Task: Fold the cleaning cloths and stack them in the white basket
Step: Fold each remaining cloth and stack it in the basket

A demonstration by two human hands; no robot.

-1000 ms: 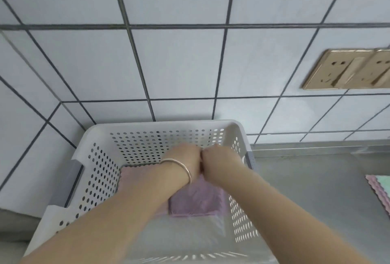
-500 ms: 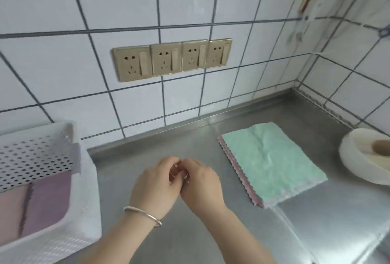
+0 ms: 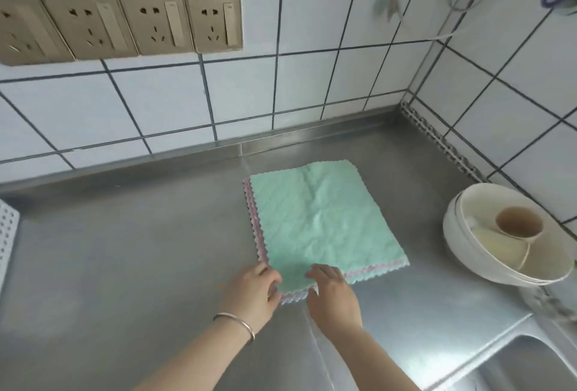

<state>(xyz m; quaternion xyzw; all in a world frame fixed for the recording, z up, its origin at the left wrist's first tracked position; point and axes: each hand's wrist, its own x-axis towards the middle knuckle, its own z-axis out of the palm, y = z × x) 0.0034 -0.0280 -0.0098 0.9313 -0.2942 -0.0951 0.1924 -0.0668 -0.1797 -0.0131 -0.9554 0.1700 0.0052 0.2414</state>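
One stack of cloths is lying flat on the steel desk, a green one on top with pink and pale edges showing beneath; the exact number cannot be told. Two hands are meeting at its near corner: the left hand is curling its fingers against the edge, the right hand is resting spread fingers on top. One basket corner is showing far left. One bowl is holding one cup. Four sockets are lining the wall.
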